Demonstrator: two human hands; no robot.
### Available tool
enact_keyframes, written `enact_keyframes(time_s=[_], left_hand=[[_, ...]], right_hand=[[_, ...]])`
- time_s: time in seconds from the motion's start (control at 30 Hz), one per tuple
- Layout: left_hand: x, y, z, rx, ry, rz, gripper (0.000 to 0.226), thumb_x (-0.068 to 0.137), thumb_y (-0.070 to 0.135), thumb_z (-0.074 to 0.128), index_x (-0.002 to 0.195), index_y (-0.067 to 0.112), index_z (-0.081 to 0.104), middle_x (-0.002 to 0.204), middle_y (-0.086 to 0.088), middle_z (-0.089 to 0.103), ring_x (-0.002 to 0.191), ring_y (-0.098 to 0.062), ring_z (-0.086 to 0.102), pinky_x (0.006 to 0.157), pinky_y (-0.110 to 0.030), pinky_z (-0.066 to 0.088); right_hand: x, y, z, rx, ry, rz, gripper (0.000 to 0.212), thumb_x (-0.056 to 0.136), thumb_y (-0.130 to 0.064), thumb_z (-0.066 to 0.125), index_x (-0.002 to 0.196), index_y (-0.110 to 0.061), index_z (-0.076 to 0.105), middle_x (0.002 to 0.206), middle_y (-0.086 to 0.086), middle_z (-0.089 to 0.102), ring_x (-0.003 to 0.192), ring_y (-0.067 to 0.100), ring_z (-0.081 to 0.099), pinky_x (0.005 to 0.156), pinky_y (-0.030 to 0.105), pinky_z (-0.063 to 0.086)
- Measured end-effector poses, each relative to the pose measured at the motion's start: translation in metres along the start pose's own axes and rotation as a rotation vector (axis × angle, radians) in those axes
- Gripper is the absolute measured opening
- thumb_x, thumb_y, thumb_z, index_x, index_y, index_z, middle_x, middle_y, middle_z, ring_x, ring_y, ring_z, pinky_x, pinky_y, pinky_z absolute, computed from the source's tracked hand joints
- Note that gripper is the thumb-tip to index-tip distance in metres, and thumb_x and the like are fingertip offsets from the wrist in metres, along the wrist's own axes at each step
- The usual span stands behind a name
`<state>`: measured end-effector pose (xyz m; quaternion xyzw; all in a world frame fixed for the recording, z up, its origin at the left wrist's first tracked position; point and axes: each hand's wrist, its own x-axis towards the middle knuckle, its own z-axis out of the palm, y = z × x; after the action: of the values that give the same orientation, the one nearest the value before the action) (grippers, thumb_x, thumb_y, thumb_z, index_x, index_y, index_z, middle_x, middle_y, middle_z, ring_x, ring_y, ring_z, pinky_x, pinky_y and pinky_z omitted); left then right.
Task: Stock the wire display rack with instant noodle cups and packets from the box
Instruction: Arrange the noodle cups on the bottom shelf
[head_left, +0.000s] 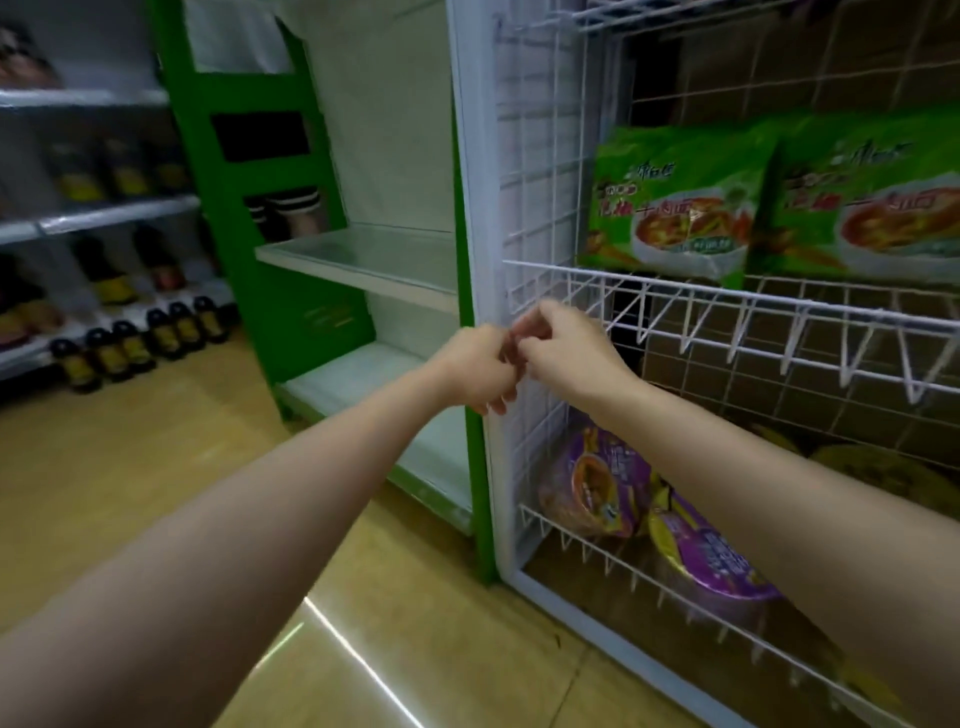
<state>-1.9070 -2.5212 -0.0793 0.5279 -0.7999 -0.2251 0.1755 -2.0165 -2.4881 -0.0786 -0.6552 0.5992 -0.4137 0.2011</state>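
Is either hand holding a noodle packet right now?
No: the left hand and right hand meet at the rack's corner, holding no packet.

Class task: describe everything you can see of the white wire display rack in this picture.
The white wire display rack looks like coated metal: a solid white corner post, a grid side panel and sloping wire shelves with V-shaped supports along the front rails. Green noodle packets stand upright on the middle shelf; purple noodle cups lie tilted on the lower one. It stands on the tan floor against a green shelving unit. The left hand and right hand meet, fingers curled, at the middle shelf's left front corner; whether they touch the rack is unclear.
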Motion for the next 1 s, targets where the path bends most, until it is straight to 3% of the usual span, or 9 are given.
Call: enact_keyframes(time_s=[0.07, 0.17, 0.3, 0.4, 0.63, 0.73, 0.8, 0.93, 1.0], left_hand=[[0.011, -0.003, 0.020, 0.003, -0.060, -0.022, 0.017, 0.089, 0.001, 0.045, 0.097, 0.000, 0.059, 0.083, -0.013, 0.066, 0.059, -0.018, 0.065, 0.046, -0.025, 0.055], [0.037, -0.003, 0.058, 0.011, -0.073, 0.001, 0.024, 0.090, 0.012, 0.051, 0.108, -0.001, 0.059, 0.105, -0.020, 0.066, 0.096, -0.033, 0.066, 0.078, -0.038, 0.056], [0.064, 0.002, 0.110, -0.009, -0.035, 0.017, 0.026, 0.091, 0.023, 0.054, 0.113, 0.011, 0.062, 0.122, -0.013, 0.061, 0.115, -0.029, 0.056, 0.093, -0.026, 0.042], [0.078, -0.001, 0.141, -0.074, 0.056, -0.016, 0.038, 0.089, 0.020, 0.053, 0.125, 0.007, 0.050, 0.133, -0.019, 0.046, 0.123, -0.034, 0.045, 0.104, -0.030, 0.037], [0.082, -0.015, 0.172, -0.097, 0.048, -0.120, 0.071, 0.084, 0.027, 0.058, 0.144, 0.008, 0.023, 0.145, -0.019, 0.026, 0.135, -0.036, 0.027, 0.112, -0.041, 0.027], [0.085, -0.025, 0.178, -0.101, -0.005, -0.158, 0.074, 0.086, 0.031, 0.057, 0.145, 0.007, 0.019, 0.147, -0.019, 0.027, 0.136, -0.035, 0.027, 0.113, -0.039, 0.028], [0.082, -0.030, 0.180, -0.044, -0.064, -0.186, 0.072, 0.088, 0.032, 0.055, 0.145, 0.007, 0.018, 0.148, -0.018, 0.028, 0.137, -0.034, 0.027, 0.112, -0.039, 0.029], [0.075, -0.044, 0.176, 0.026, -0.117, -0.218, 0.070, 0.091, 0.043, 0.053, 0.145, 0.010, 0.023, 0.144, -0.017, 0.038, 0.130, -0.035, 0.041, 0.105, -0.040, 0.039], [0.073, -0.049, 0.176, 0.109, -0.124, -0.185, 0.057, 0.095, 0.039, 0.049, 0.141, 0.008, 0.033, 0.136, -0.015, 0.049, 0.122, -0.032, 0.051, 0.096, -0.036, 0.044]], right_hand=[[-0.004, 0.017, -0.004, -0.033, -0.026, 0.046, 0.020, 0.087, -0.009, 0.050, 0.101, -0.012, 0.063, 0.104, 0.008, 0.067, 0.097, 0.021, 0.060, 0.080, 0.029, 0.048], [-0.012, 0.044, -0.013, -0.124, -0.091, 0.136, 0.018, 0.089, -0.011, 0.050, 0.099, -0.013, 0.065, 0.108, 0.009, 0.067, 0.098, 0.021, 0.060, 0.086, 0.030, 0.047], [-0.025, 0.089, -0.031, -0.237, -0.095, 0.315, 0.019, 0.093, -0.017, 0.050, 0.105, -0.016, 0.065, 0.114, 0.004, 0.062, 0.110, 0.021, 0.056, 0.098, 0.031, 0.044], [-0.026, 0.116, -0.035, -0.197, -0.023, 0.488, 0.017, 0.094, -0.018, 0.047, 0.095, -0.020, 0.063, 0.115, 0.012, 0.064, 0.110, 0.027, 0.060, 0.096, 0.041, 0.049], [-0.003, 0.176, -0.001, -0.028, 0.194, 0.719, 0.030, 0.091, -0.011, 0.046, 0.065, -0.024, 0.055, 0.094, 0.010, 0.061, 0.090, 0.027, 0.060, 0.072, 0.031, 0.050], [0.002, 0.200, 0.017, 0.016, 0.155, 0.716, 0.016, 0.088, -0.016, 0.050, 0.082, -0.020, 0.065, 0.109, 0.014, 0.066, 0.108, 0.034, 0.060, 0.097, 0.042, 0.048], [0.004, 0.196, 0.012, 0.061, 0.155, 0.738, 0.017, 0.087, -0.016, 0.050, 0.093, -0.014, 0.066, 0.112, 0.016, 0.065, 0.107, 0.033, 0.060, 0.099, 0.044, 0.047], [0.004, 0.190, 0.007, 0.161, 0.220, 0.676, 0.022, 0.089, -0.012, 0.052, 0.070, -0.022, 0.057, 0.090, 0.009, 0.060, 0.095, 0.029, 0.060, 0.094, 0.041, 0.047], [-0.001, 0.190, 0.014, 0.063, 0.190, 0.690, 0.018, 0.090, -0.012, 0.051, 0.088, -0.011, 0.069, 0.105, 0.016, 0.066, 0.107, 0.034, 0.060, 0.094, 0.035, 0.045]])
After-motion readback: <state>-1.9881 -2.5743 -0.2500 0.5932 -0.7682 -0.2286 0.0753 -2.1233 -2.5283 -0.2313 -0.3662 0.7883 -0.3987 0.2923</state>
